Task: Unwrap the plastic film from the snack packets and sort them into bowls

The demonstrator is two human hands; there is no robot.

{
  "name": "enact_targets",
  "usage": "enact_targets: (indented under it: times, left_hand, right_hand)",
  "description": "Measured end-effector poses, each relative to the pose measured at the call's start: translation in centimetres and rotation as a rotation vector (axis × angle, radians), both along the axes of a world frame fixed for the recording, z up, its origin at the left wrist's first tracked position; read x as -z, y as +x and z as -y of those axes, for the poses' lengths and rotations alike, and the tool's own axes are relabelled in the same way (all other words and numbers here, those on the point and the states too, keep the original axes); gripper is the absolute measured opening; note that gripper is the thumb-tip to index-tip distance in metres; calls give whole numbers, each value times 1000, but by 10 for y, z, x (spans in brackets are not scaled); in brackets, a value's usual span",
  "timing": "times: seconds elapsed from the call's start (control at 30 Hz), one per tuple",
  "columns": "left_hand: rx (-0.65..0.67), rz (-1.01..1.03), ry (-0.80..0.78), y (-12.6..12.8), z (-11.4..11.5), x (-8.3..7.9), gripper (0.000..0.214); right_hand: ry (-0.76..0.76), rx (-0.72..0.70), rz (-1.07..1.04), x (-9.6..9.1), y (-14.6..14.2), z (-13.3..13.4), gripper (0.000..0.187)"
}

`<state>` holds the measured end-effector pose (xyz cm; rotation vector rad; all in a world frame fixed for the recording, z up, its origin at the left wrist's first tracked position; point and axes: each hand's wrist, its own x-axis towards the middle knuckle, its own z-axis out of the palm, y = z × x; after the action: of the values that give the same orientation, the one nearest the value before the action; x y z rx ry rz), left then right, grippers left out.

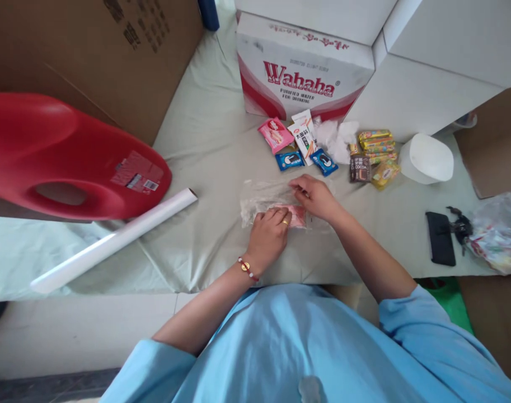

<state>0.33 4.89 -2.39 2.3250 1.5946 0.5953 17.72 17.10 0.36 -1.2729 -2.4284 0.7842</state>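
Observation:
A pink packet (298, 216) lies on a crumpled sheet of clear plastic film (255, 196) near the middle of the covered surface. Over the packet's left part, my left hand (271, 230) presses down with its fingers bent and close together, hiding much of it. My right hand (316, 197) is closed in a pinch at the film's upper edge, just beyond the packet. Some of the film's right side runs under my right wrist.
Snack packets (276, 134), white crumpled wrapping (337, 137) and a white tub (427, 158) stand behind my hands, before a Wahaba-style printed carton (301, 67). On the left lie a white roll (116, 240) and a red jug (70, 157). A phone (440, 238) and keys (463, 225) rest right.

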Motion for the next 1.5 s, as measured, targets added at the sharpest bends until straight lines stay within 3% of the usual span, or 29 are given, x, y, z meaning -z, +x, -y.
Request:
enact_targets:
  times: [0.07, 0.13, 0.17, 0.27, 0.33, 0.47, 0.6, 0.73, 0.8, 0.87, 0.93, 1.0, 1.03, 1.17, 1.3, 1.4, 1.5]
  left_hand:
    - [11, -24, -7, -1, 2, -2, 39]
    - [1, -22, -10, 0, 3, -3, 39]
    - [0, -18, -9, 0, 3, -3, 39]
    - [8, -15, 7, 1, 3, -2, 38]
    - [12, -16, 24, 2, 4, -1, 37]
    - [-55, -2, 59, 4, 7, 6, 33]
    - [-41, 135, 76, -2, 9, 18, 33]
    - [23, 349, 93, -20, 11, 24, 37]
    - [-70, 424, 112, -30, 11, 22, 33]
    - [-245, 439, 135, -39, 5, 17, 29]
    - [-357, 392, 135, -47, -8, 12, 50]
    - [-295, 333, 75, -53, -26, 6, 73]
    - [-211, 317, 24, -56, -35, 3, 72]
    - [114, 328, -107, -77, -58, -6, 29]
    - [177, 292, -123, -113, -48, 0, 23]
    - [65, 305, -156, -133, -31, 12, 17]
    - [-205, 487, -131, -133, -22, 19, 18]
  right_hand:
    - [73, 42, 118, 2, -10, -15, 54]
    - [48, 51, 245, 2, -20, -27, 72]
    - [9, 43, 294, 1, -23, -31, 69]
    - [-99, -35, 331, -10, -25, -33, 34]
    - [-103, -98, 287, -19, -20, -23, 24]
    - [-37, -217, 224, -26, -4, 21, 29]
    - [-13, -186, 115, -4, 8, 67, 43]
    - [26, -164, 33, 22, 11, 85, 47]
    - [38, -156, 88, 27, 10, 86, 45]
    - [51, -157, 160, 27, 8, 87, 42]
    - [66, -167, 209, 24, 7, 87, 42]
    - [73, -180, 228, 21, 6, 87, 43]
    - [73, -183, 230, 20, 5, 87, 43]
    - [33, -186, 172, 19, 5, 83, 43]
    - [-22, -192, 60, 19, 7, 80, 45]
    - [-20, -220, -19, 18, 11, 82, 43]
    - [2, -244, -70, 17, 15, 87, 42]
